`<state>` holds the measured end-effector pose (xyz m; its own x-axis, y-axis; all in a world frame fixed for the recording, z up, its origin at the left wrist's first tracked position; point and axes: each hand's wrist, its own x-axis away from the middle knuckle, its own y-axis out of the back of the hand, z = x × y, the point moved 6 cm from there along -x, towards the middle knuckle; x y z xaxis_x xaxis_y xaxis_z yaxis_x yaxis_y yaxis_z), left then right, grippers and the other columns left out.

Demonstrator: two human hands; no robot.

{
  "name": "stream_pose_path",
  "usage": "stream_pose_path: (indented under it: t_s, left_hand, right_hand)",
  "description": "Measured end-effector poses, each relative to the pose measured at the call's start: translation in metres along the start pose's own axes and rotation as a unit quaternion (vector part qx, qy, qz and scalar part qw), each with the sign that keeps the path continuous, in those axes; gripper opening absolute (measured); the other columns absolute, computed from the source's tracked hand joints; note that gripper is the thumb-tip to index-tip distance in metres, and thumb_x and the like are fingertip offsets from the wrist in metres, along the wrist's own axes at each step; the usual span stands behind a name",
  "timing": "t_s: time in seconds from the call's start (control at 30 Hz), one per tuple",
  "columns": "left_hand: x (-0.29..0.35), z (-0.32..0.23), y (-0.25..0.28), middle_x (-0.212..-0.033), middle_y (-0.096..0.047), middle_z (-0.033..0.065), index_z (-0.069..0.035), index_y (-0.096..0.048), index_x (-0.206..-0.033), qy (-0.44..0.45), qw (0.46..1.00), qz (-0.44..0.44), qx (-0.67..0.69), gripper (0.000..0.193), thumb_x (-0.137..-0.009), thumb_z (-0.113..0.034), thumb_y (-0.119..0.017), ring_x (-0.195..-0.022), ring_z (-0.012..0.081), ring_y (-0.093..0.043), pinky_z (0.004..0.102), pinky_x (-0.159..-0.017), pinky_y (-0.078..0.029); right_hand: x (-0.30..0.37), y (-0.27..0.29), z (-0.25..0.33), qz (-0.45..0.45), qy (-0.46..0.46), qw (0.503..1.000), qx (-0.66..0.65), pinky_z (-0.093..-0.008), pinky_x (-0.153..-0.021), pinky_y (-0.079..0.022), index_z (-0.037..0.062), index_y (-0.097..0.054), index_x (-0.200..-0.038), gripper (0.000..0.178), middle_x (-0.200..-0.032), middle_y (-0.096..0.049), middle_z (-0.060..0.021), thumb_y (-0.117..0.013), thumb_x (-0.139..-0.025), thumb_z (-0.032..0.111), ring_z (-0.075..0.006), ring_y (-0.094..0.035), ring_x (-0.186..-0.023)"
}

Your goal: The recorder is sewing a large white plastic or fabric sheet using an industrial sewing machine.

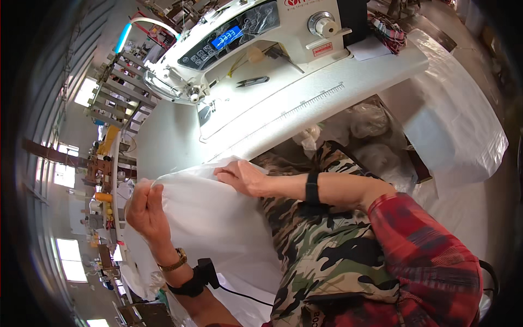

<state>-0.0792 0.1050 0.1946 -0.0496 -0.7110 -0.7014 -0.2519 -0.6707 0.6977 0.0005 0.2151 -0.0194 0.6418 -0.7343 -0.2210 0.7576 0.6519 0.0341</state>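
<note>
A thin white sheet (pixel 215 218) hangs between my hands and drapes down over my lap; whether it is cloth or plastic film I cannot tell. At its upper left corner my left hand (pixel 147 212) is closed, fingers pinching the edge. My right hand (pixel 243 177) grips the same upper edge further right, its fingers curled into the sheet beside the table's front edge. Beyond them stands a white sewing machine (pixel 234 46) with a lit blue display. Its needle area (pixel 204 106) is brightly lit, apart from both hands.
Thread snips (pixel 253 82) lie on the white machine table (pixel 169 131), under the machine's arm. A translucent sheet (pixel 452 125) hangs over the table's right end. Clear plastic bags (pixel 370 122) sit below the table, and a checked cloth (pixel 388 34) lies at the far right.
</note>
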Motion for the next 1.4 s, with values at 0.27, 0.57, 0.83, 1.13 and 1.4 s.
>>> stream_pose_path:
  t_s: [0.27, 0.57, 0.83, 1.13, 1.4]
  left_hand:
    - [-0.012, 0.020, 0.022, -0.064, -0.042, -0.0023, 0.000, -0.052, -0.073, 0.077, 0.996, -0.052, 0.016, 0.027, -0.094, -0.012, -0.065, -0.062, 0.0067, -0.034, 0.0231, -0.055, -0.030]
    - [-0.019, 0.074, 0.017, -0.066, -0.038, -0.0059, -0.002, -0.047, -0.072, 0.075, 0.993, -0.064, 0.060, 0.033, -0.097, -0.016, -0.065, -0.064, 0.0050, -0.030, 0.0206, -0.057, -0.025]
    - [-0.010, 0.107, 0.009, -0.067, -0.038, -0.0068, -0.002, -0.053, -0.075, 0.095, 0.989, -0.111, 0.004, 0.030, -0.097, -0.019, -0.064, -0.064, 0.0059, -0.030, 0.0209, -0.056, -0.026]
    - [-0.002, 0.109, -0.017, -0.065, -0.044, -0.0082, -0.007, -0.054, -0.070, 0.152, 0.971, -0.160, 0.091, 0.038, -0.097, -0.030, -0.065, -0.066, 0.0047, -0.034, 0.0221, -0.060, -0.032]
    - [0.003, 0.104, -0.027, -0.067, -0.052, -0.0065, -0.008, -0.054, -0.068, 0.223, 0.950, -0.151, 0.160, 0.041, -0.099, -0.033, -0.061, -0.067, 0.0033, -0.042, 0.0205, -0.063, -0.036]
  right_hand:
    - [-0.018, -0.066, 0.021, 0.234, 0.379, 0.893, -0.064, -0.0263, -0.083, -0.044, -0.0037, -0.065, -0.102, 0.034, -0.095, -0.067, -0.0069, -0.052, -0.097, 0.028, -0.0126, -0.054, -0.087]
    - [0.002, -0.046, -0.003, 0.225, -0.035, 0.945, -0.237, -0.0277, -0.074, -0.045, 0.0021, -0.065, -0.099, 0.031, -0.089, -0.061, -0.0107, -0.065, -0.091, 0.032, -0.0149, -0.054, -0.082]
    - [0.028, 0.043, 0.033, -0.113, 0.168, 0.978, -0.058, -0.0324, -0.055, -0.041, -0.0010, -0.056, -0.074, 0.031, -0.065, -0.052, -0.0069, -0.073, -0.087, 0.022, -0.0164, -0.044, -0.056]
    - [0.098, 0.001, 0.104, 0.029, 0.421, 0.897, 0.131, -0.0374, -0.051, -0.047, 0.0059, -0.050, -0.088, 0.019, -0.078, -0.047, -0.0090, -0.067, -0.082, 0.013, -0.0272, -0.057, -0.059]
    - [0.090, -0.011, 0.093, 0.118, 0.157, 0.967, -0.159, -0.0294, -0.055, -0.045, 0.0007, -0.046, -0.129, 0.049, -0.067, -0.057, -0.0075, -0.067, -0.093, 0.026, -0.0205, -0.059, -0.058]
